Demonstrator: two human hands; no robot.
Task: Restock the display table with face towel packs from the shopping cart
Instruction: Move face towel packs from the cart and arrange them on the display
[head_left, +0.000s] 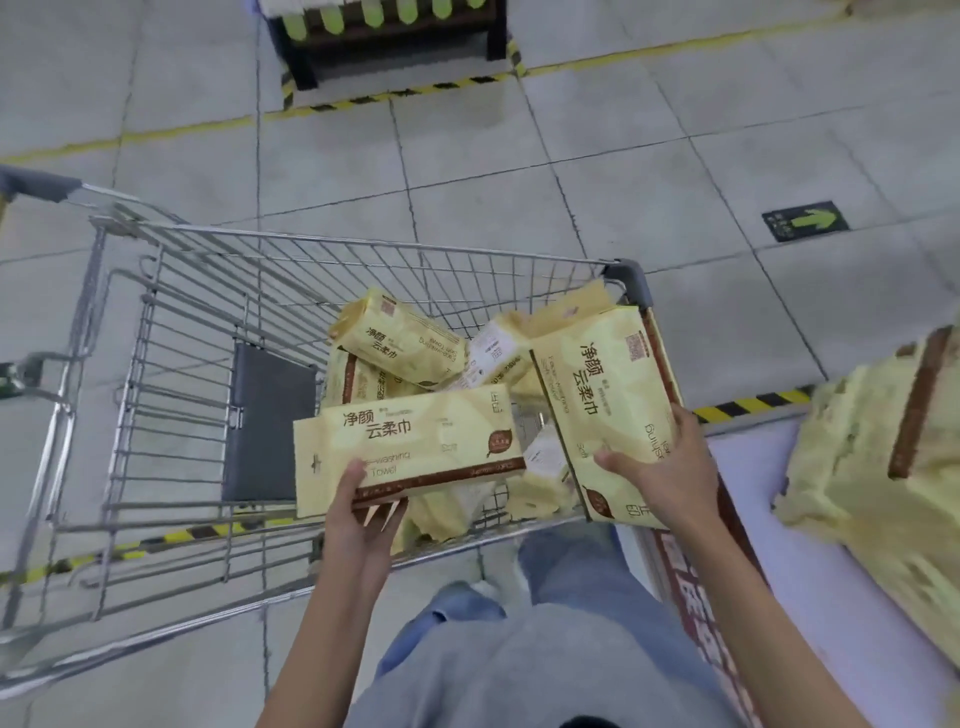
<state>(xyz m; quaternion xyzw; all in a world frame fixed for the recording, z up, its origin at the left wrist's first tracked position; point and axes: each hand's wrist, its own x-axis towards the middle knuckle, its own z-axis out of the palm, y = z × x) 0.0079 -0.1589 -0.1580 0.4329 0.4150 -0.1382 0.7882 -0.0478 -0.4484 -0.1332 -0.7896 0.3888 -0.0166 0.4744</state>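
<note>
Left hand (363, 514) pinches one face towel pack (410, 447) at its near edge. Right hand (660, 467) clasps a second pack (602, 395) by its end. Both packs are over the shopping cart (208, 322). I judge them light, soft and film-slick, so the fingers should grip across the edges. Loose packs (400, 338) lie beyond.

Shopping cart (171, 364) on the tile floor (519, 171), towel packs (400, 338) heaped inside; display table (810, 597) just right of it holds a stack (857, 441).
</note>
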